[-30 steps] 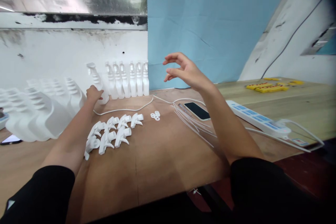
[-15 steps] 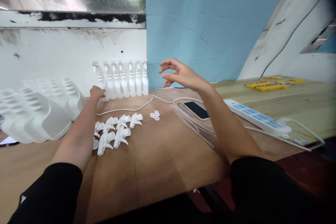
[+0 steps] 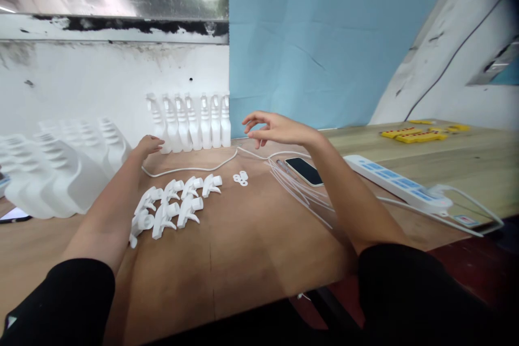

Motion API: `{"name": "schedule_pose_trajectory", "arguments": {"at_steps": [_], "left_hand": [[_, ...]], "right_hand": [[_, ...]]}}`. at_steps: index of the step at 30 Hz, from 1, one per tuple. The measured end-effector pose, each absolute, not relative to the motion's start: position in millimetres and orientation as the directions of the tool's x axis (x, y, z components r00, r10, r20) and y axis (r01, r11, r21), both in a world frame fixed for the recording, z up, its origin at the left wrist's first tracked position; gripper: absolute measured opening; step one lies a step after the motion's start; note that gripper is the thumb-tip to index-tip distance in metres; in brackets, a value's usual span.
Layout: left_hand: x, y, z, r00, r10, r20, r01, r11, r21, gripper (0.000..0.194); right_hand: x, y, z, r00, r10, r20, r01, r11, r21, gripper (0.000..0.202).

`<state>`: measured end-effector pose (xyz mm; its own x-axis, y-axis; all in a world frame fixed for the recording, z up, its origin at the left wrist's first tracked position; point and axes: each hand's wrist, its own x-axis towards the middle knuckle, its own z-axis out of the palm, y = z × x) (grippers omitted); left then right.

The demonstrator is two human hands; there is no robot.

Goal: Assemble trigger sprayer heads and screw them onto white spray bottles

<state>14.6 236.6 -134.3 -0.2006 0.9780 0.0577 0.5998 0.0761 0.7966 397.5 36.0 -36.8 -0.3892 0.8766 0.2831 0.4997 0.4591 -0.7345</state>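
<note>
My left hand [image 3: 150, 145] reaches to the back of the table, its fingers stretched out beside the lower part of the leftmost white spray bottle [image 3: 157, 113]. Nothing shows in it. Over the table, in front of the blue panel, my right hand [image 3: 275, 128] hovers with fingers loosely bent and apart, holding nothing. Several spray bottles [image 3: 194, 127] with heads on stand upright in a row against the wall. Between my forearms lie several white trigger spray heads [image 3: 190, 211] in two rows. Small white ring washers [image 3: 241, 177] lie to their right.
Several headless white bottles [image 3: 73, 173] stand grouped at left. Thin clear tubes [image 3: 295, 189] and a phone [image 3: 304, 171] lie under my right forearm. A power strip [image 3: 397, 181] and yellow pieces [image 3: 413, 134] are at right. A white cable [image 3: 194, 168] crosses the table.
My left hand has drawn slightly away from the base of the leftmost bottle, its fingers straighter. My right hand has come down a little. The bottles and spray heads stay in place.
</note>
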Motion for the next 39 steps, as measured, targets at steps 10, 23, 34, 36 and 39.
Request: {"name": "schedule_pose_trajectory", "arguments": {"at_steps": [10,23,34,36,39], "left_hand": [[41,168,-104,0.270,0.952,0.144,0.757,-0.302,0.579,0.029],[115,67,-132,0.865,0.465,-0.186,0.484,-0.873,0.067,0.053],[132,-3,-148,0.939,0.337,0.066,0.327,-0.936,0.132,0.043],[133,-17,-152,0.949,0.299,0.102,0.281,-0.947,0.159,0.040],[133,-29,-161,0.939,0.292,0.184,0.260,-0.949,0.178,0.029]], "right_hand": [[400,51,-106,-0.591,0.807,0.007,0.723,0.533,-0.439,0.022],[405,52,-186,-0.704,0.699,0.124,0.674,0.714,-0.190,0.044],[396,52,-186,-0.702,0.655,0.279,0.628,0.754,-0.193,0.031],[395,50,-184,-0.698,0.652,0.296,0.602,0.758,-0.251,0.029],[393,44,-181,-0.676,0.653,0.340,0.568,0.756,-0.324,0.026]]}}
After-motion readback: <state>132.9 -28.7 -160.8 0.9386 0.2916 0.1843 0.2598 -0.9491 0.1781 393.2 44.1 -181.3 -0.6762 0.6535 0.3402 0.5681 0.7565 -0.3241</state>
